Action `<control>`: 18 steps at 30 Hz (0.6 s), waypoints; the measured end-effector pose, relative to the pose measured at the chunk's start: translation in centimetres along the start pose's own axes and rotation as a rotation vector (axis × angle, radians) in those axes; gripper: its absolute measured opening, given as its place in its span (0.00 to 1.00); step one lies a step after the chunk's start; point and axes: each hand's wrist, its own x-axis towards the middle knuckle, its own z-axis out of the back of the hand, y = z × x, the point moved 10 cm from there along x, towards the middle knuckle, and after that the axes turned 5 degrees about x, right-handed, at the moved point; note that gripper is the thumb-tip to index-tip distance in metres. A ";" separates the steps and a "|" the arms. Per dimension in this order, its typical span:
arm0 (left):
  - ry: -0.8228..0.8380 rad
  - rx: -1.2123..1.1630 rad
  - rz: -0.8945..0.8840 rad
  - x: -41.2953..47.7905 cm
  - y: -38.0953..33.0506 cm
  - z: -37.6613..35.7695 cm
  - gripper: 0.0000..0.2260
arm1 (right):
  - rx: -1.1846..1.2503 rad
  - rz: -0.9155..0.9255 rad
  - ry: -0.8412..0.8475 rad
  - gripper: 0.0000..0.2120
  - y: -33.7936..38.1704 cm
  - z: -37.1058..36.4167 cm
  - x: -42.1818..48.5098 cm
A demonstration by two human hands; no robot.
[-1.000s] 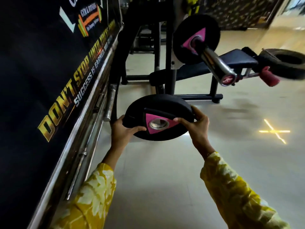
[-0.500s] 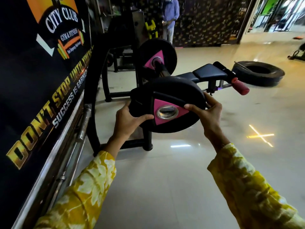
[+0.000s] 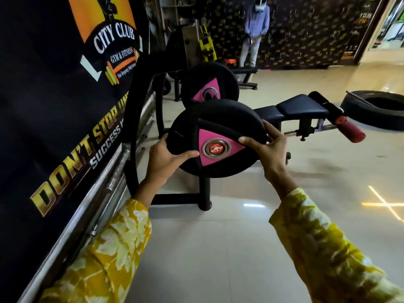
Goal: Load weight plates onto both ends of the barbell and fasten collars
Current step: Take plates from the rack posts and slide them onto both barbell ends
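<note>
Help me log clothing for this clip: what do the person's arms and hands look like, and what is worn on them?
Both arms are in long, loose sleeves of mustard-yellow fabric with a pale cream floral print. The left sleeve and right sleeve end at the wrists. The left hand and right hand are bare: no gloves, and no watch shows.
</note>
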 end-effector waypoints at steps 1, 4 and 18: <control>-0.002 -0.003 0.002 0.2 0.0 -0.1 0.31 | -0.018 0.019 0.003 0.27 -0.1 -0.2 0.4; -0.058 0.039 -0.003 0.4 -0.4 -0.4 0.35 | -0.089 0.077 -0.088 0.27 -0.9 -0.2 1.1; -0.504 0.861 -0.578 4.9 -2.9 -7.0 0.26 | -1.044 0.797 -0.416 0.25 -1.3 -6.2 4.3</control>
